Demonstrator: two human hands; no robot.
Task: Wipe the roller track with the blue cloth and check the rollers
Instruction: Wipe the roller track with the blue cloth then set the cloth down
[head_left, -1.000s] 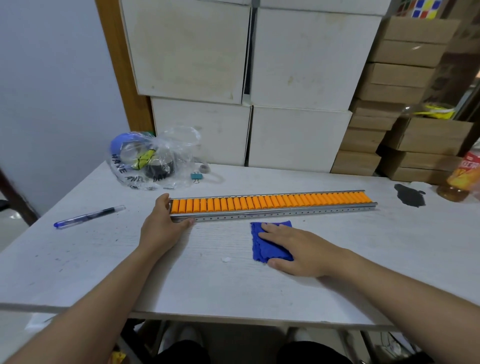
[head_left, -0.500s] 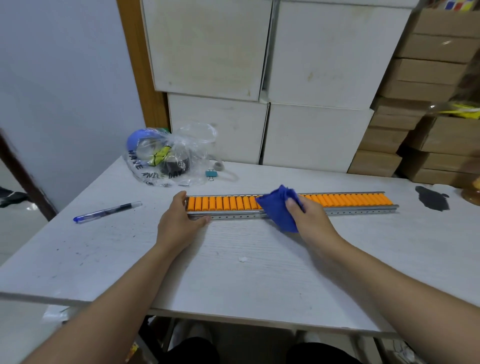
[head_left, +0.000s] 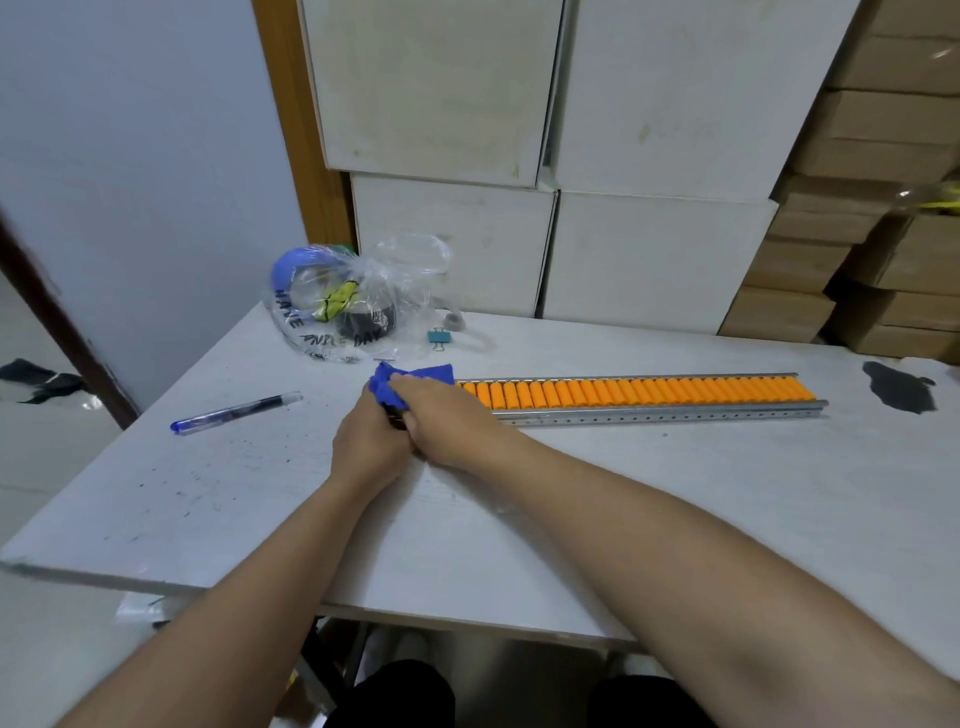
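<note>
Roller track (head_left: 639, 400): orange rollers in a silver perforated rail. Cloth (head_left: 410, 387) at its left end: solid blue. Pen (head_left: 236, 412) left of track: blue. Table (head_left: 675, 493) beneath: white, black-speckled. Bag (head_left: 358, 306) behind track: clear, black lettering.

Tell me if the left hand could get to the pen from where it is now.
Probably yes. The pen lies in the open on the table, off to the left of the left hand, with nothing between them. That hand is at the near end of the roller track, so it would have to let go first.
</note>
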